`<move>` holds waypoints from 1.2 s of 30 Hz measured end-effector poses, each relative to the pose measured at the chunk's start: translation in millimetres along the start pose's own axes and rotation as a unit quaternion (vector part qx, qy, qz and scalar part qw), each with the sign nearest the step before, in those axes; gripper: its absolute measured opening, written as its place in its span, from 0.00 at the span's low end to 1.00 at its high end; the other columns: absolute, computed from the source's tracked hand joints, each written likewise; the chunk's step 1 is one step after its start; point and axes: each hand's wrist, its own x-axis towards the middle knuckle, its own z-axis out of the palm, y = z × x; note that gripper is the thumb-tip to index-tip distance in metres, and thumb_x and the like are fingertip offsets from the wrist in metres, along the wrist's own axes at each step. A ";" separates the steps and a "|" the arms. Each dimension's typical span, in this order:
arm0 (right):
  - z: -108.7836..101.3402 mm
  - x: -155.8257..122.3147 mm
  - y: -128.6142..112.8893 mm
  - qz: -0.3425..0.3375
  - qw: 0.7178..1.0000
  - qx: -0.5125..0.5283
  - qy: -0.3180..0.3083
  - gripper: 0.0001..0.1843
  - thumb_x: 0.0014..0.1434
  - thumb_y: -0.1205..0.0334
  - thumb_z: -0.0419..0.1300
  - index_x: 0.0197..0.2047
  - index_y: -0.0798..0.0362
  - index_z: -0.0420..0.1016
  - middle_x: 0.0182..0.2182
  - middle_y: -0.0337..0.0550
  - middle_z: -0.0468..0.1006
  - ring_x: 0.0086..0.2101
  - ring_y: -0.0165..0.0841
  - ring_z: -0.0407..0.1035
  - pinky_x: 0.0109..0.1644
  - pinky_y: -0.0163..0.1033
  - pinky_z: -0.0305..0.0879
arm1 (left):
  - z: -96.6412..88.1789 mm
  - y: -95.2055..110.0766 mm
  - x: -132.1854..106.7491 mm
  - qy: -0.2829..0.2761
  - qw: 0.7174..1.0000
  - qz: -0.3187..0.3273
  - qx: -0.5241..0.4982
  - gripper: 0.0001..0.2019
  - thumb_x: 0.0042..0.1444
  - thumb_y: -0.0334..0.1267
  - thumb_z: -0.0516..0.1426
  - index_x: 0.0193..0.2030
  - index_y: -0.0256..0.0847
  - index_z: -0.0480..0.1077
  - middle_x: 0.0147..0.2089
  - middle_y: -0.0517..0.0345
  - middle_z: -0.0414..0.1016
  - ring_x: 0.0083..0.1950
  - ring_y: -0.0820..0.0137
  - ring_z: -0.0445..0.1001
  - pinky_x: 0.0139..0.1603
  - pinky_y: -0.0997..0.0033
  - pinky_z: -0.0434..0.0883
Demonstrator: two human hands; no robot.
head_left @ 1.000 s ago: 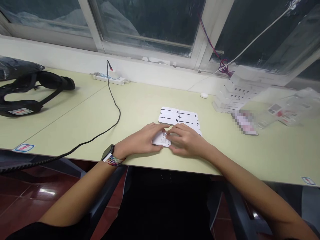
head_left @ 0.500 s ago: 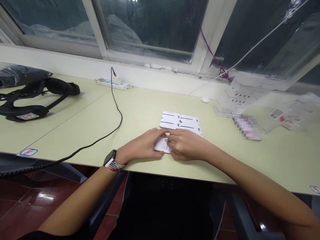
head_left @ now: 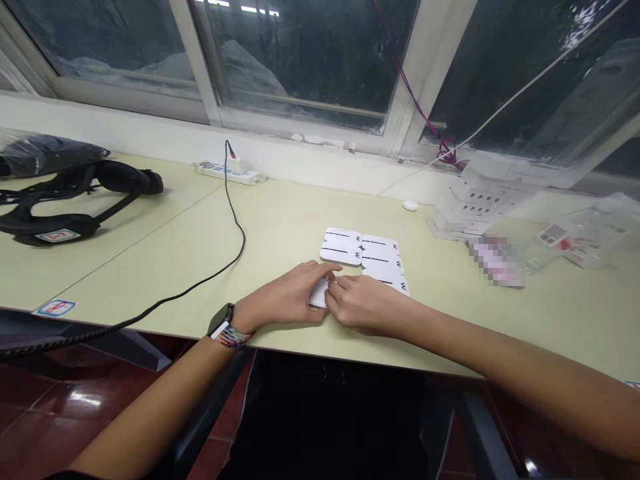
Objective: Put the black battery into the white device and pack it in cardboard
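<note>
My left hand (head_left: 295,293) curves round a small flat white box (head_left: 318,295), thumb on the near side and fingers on the far side. Only part of the box's pale top shows between my hands. My right hand (head_left: 357,301) has its fingers curled and pressed against the box's right side, covering that end. Just beyond, several white boxes with rounded corners lie edge to edge in two columns, each bearing a black line and a W-like mark. The left column (head_left: 341,247) is apart from my fingers; the right column (head_left: 381,257) reaches down close to my right hand.
A black cable (head_left: 243,233) runs across the table from a white power strip (head_left: 230,173). A black headset (head_left: 80,200) lies at left. Stacked white boxes (head_left: 475,200), a clear plastic bag (head_left: 590,230) and a small white oval object (head_left: 410,206) are at right.
My right hand has shifted slightly left and nearer to me, uncovering more of the right column. The printed label and code on the held box no longer show.
</note>
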 end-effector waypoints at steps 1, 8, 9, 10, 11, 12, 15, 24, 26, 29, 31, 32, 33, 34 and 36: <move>-0.2 1.0 -1.8 0.000 1.000 -0.004 0.000 0.17 0.69 0.82 0.52 0.52 0.70 0.79 0.43 0.65 0.86 0.41 0.45 0.81 0.41 0.46 0.76 | 0.3 -0.9 0.1 -0.002 1.000 0.005 0.000 0.40 0.53 0.33 0.64 0.75 0.45 0.63 0.66 0.46 0.75 0.67 0.48 0.74 0.68 0.46 0.74; 0.1 2.1 -5.7 0.002 0.999 -0.012 0.030 0.16 0.66 0.82 0.54 0.51 0.68 0.80 0.42 0.64 0.86 0.39 0.44 0.80 0.44 0.47 0.76 | 0.0 -4.5 0.3 -0.006 1.000 0.010 -0.025 0.43 0.53 0.34 0.66 0.77 0.49 0.61 0.67 0.45 0.75 0.68 0.48 0.74 0.67 0.44 0.74; 0.0 2.1 -5.8 0.002 0.999 -0.012 0.030 0.16 0.66 0.82 0.54 0.51 0.68 0.80 0.42 0.64 0.86 0.38 0.45 0.80 0.43 0.47 0.76 | -0.4 -4.6 0.4 -0.009 1.000 0.011 -0.026 0.43 0.54 0.34 0.66 0.77 0.49 0.61 0.68 0.45 0.74 0.68 0.48 0.74 0.67 0.44 0.74; -0.1 2.2 -6.0 0.003 0.999 -0.012 0.030 0.17 0.66 0.82 0.53 0.51 0.69 0.80 0.42 0.64 0.86 0.38 0.45 0.80 0.42 0.47 0.76 | -0.8 -4.7 0.5 -0.009 0.999 0.013 -0.028 0.43 0.54 0.34 0.66 0.77 0.49 0.61 0.67 0.45 0.75 0.67 0.48 0.74 0.67 0.44 0.74; -0.1 2.5 -6.3 0.004 0.999 -0.010 0.031 0.16 0.66 0.82 0.53 0.50 0.69 0.80 0.42 0.65 0.86 0.38 0.45 0.80 0.42 0.47 0.75 | -1.2 -4.7 0.6 -0.009 0.999 0.016 -0.029 0.43 0.54 0.34 0.66 0.77 0.49 0.60 0.67 0.45 0.75 0.67 0.48 0.74 0.66 0.44 0.75; 0.0 2.9 -6.7 0.006 0.999 -0.007 0.033 0.16 0.66 0.82 0.52 0.50 0.69 0.79 0.41 0.65 0.86 0.38 0.45 0.80 0.41 0.47 0.75 | -1.4 -4.6 0.7 -0.008 0.999 0.018 -0.031 0.43 0.54 0.34 0.66 0.77 0.49 0.60 0.67 0.45 0.75 0.67 0.48 0.75 0.66 0.44 0.75; 0.8 3.0 -7.2 0.017 0.999 0.019 0.029 0.15 0.66 0.81 0.53 0.49 0.67 0.78 0.42 0.66 0.85 0.40 0.46 0.79 0.41 0.47 0.74 | -1.5 -3.8 0.6 -0.007 0.999 0.015 -0.031 0.43 0.54 0.34 0.66 0.77 0.48 0.61 0.67 0.45 0.75 0.67 0.48 0.75 0.66 0.45 0.75; 11.5 -24.5 19.4 0.038 0.975 0.202 0.084 0.12 0.74 0.62 0.61 0.56 0.58 0.78 0.54 0.57 0.81 0.45 0.42 0.78 0.40 0.44 0.74 | -1.2 -1.2 -4.7 -0.005 0.998 -0.019 -0.065 0.43 0.57 0.37 0.67 0.78 0.48 0.58 0.70 0.46 0.75 0.69 0.49 0.75 0.67 0.48 0.74; 16.8 -27.0 23.6 0.023 0.969 0.221 0.109 0.11 0.74 0.62 0.61 0.55 0.56 0.79 0.54 0.55 0.81 0.45 0.40 0.78 0.42 0.43 0.74 | -2.5 -1.3 -5.1 -0.018 0.997 -0.021 -0.077 0.43 0.57 0.37 0.67 0.78 0.49 0.58 0.69 0.46 0.75 0.68 0.50 0.76 0.65 0.50 0.75; 25.0 -24.6 21.7 0.013 0.973 0.192 0.129 0.09 0.71 0.67 0.62 0.52 0.58 0.79 0.48 0.53 0.82 0.41 0.39 0.77 0.40 0.43 0.73 | -4.7 -1.6 -4.5 -0.035 0.995 -0.026 -0.086 0.42 0.58 0.38 0.67 0.78 0.49 0.57 0.68 0.46 0.76 0.67 0.51 0.76 0.65 0.51 0.74; 29.3 -21.6 17.6 -0.005 0.983 0.125 0.135 0.09 0.71 0.74 0.58 0.50 0.61 0.78 0.42 0.52 0.82 0.38 0.39 0.76 0.39 0.44 0.72 | -5.9 -1.9 -3.8 -0.037 0.995 -0.028 -0.089 0.42 0.59 0.38 0.67 0.78 0.50 0.58 0.68 0.47 0.76 0.67 0.51 0.76 0.66 0.51 0.74; 30.9 -20.5 15.9 -0.017 0.986 0.090 0.140 0.11 0.71 0.77 0.55 0.50 0.61 0.78 0.40 0.51 0.81 0.37 0.38 0.75 0.40 0.45 0.72 | -6.4 -1.9 -3.4 -0.035 0.995 -0.028 -0.092 0.41 0.59 0.38 0.68 0.77 0.50 0.58 0.67 0.47 0.76 0.68 0.52 0.76 0.66 0.51 0.74; 32.1 -19.8 14.7 -0.028 0.986 0.064 0.149 0.13 0.71 0.80 0.53 0.49 0.62 0.77 0.38 0.50 0.80 0.37 0.38 0.74 0.41 0.45 0.72 | -6.9 -1.7 -3.1 -0.033 0.995 -0.025 -0.096 0.41 0.58 0.38 0.68 0.77 0.50 0.59 0.67 0.48 0.77 0.68 0.52 0.76 0.67 0.51 0.73; 32.9 -19.6 14.3 -0.034 0.985 0.049 0.160 0.14 0.72 0.81 0.52 0.50 0.61 0.76 0.38 0.50 0.80 0.37 0.38 0.74 0.43 0.45 0.72 | -7.4 -1.2 -2.9 -0.031 0.994 -0.021 -0.100 0.41 0.58 0.39 0.68 0.76 0.51 0.59 0.67 0.48 0.77 0.68 0.52 0.76 0.67 0.51 0.73; 33.4 -20.3 15.5 -0.019 0.981 0.049 0.188 0.14 0.73 0.80 0.51 0.51 0.59 0.75 0.38 0.48 0.80 0.37 0.37 0.73 0.43 0.45 0.71 | -8.1 0.6 -2.7 -0.029 0.994 -0.011 -0.104 0.40 0.58 0.39 0.68 0.76 0.51 0.61 0.68 0.47 0.77 0.68 0.51 0.76 0.67 0.50 0.73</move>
